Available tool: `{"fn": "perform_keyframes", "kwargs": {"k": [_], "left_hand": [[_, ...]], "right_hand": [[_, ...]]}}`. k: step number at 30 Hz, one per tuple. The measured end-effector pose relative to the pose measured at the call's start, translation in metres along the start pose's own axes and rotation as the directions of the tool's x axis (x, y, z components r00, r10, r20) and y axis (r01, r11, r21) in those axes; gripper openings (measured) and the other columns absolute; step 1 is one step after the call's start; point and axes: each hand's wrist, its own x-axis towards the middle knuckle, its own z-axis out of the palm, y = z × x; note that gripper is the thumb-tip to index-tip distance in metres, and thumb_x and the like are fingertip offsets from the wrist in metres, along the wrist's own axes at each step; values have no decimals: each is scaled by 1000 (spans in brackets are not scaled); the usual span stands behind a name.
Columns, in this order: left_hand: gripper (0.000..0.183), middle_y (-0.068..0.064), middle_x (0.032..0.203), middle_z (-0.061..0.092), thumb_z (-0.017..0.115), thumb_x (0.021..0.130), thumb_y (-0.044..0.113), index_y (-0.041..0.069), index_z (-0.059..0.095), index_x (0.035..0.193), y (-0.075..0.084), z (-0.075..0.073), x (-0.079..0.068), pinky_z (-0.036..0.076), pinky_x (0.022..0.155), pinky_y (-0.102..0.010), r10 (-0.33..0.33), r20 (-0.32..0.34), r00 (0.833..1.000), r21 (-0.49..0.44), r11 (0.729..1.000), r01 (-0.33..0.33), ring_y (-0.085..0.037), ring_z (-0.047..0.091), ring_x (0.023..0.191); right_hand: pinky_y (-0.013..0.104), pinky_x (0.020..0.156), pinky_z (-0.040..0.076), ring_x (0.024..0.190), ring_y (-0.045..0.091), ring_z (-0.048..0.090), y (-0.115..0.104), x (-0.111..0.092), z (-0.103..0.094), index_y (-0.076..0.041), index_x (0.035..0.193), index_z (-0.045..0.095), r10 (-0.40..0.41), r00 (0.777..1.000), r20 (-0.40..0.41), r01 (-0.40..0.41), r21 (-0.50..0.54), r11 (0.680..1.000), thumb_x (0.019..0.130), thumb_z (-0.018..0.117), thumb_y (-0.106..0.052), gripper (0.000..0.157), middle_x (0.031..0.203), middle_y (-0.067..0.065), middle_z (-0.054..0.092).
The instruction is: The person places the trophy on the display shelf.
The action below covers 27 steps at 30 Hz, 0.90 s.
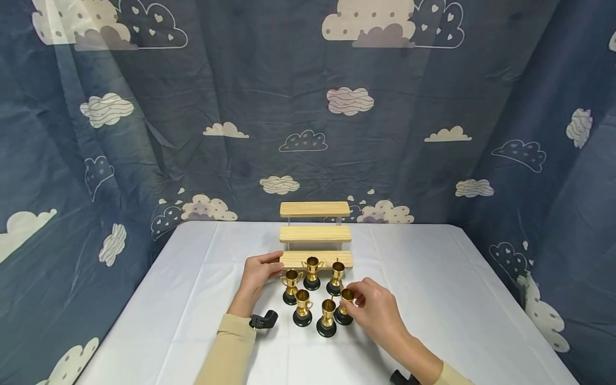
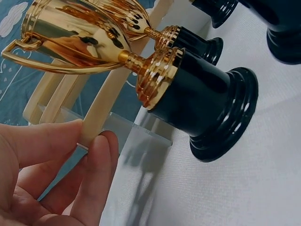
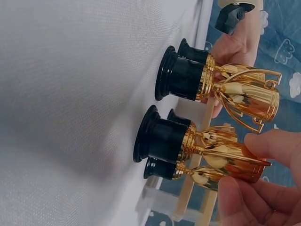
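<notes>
White-clothed surface; cloud-print curtain behind. Right hand pinches gold trophy cup; left hand, lowest wooden board. Left wrist view shows clear support plainly; head view, barely.

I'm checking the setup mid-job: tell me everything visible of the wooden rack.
The wooden rack has three pale, grained planks, stepped upward toward the back, on clear, plastic-looking supports. It stands upright on the white-covered table, behind the gold trophies. The left hand pinches the left end of its lowest plank.
</notes>
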Motion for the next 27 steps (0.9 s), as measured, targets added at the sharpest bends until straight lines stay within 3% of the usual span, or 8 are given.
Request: {"fn": "perform_keyframes", "kwargs": {"k": [14,27], "left_hand": [[37,-18,113,71,77,82,-6,4,75,118,1,0,-1,61,84,-38,-10,-4,1000,11,1000,10,-17,72,82],[37,-17,115,71,78,82,-4,5,76,117,3,1,-2,62,78,-32,-22,-14,1000,23,999,23,-17,72,83]], "right_hand": [[17,57,51,66,12,60,-2,0,-6,-11,93,76,-66,998,-22,66,3,998,69,90,-11,27,78,-9,62],[18,58,53,68,12,62,-8,8,-20,-9,96,77,-69,997,-38,68,-21,997,72,89,-11,27,79,-6,62]]}}
